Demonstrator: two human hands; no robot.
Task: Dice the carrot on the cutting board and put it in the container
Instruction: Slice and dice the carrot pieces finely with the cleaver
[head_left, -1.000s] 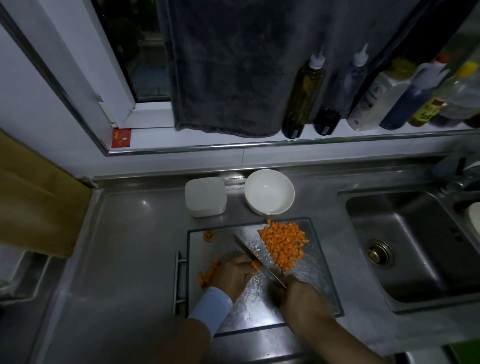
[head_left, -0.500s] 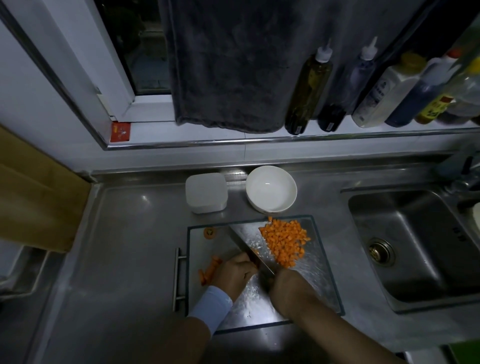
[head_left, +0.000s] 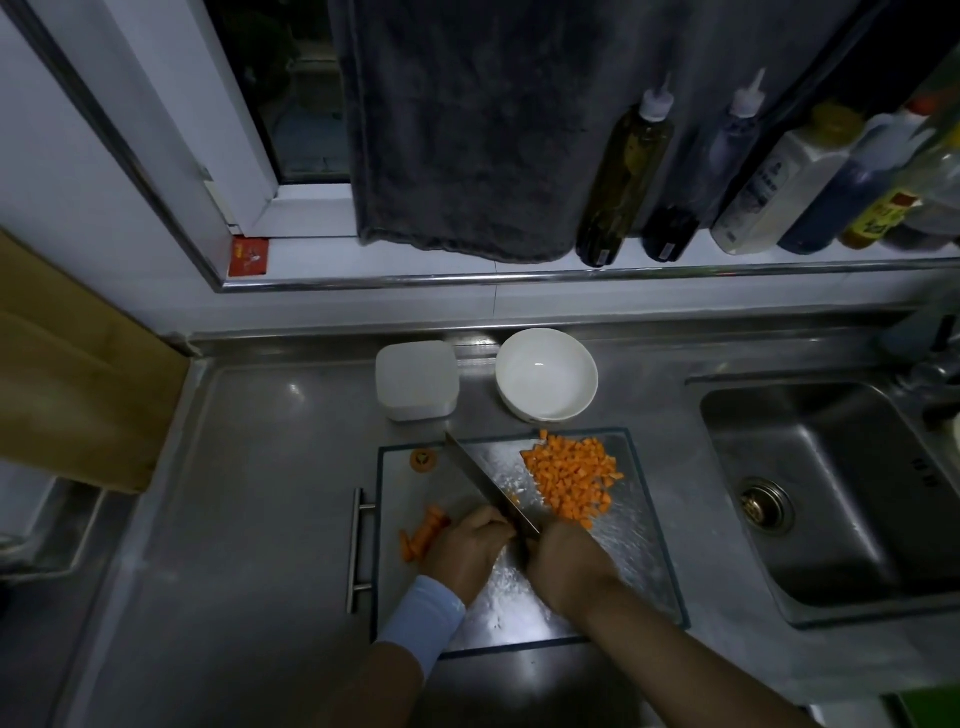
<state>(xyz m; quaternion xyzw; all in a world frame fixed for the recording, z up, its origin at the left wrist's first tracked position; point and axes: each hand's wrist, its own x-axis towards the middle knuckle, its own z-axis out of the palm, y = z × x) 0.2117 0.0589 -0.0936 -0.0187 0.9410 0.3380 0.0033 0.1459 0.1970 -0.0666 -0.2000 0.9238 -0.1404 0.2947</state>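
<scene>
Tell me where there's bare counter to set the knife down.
Free: the steel counter left of the cutting board and its handle, and the strip between board and sink. Crowded: behind the board, where the white container and bowl sit.

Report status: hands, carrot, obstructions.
Right hand gripping steel knife; left hand steadying orange carrot sticks. Diced carrot pile on glass board. White bowl empty. Nothing obstructing.

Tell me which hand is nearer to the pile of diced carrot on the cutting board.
Right. The right hand, gripping the knife, sits just below the pile of diced carrot. The left hand lies farther left, across the blade, holding the uncut carrot sticks.
</scene>
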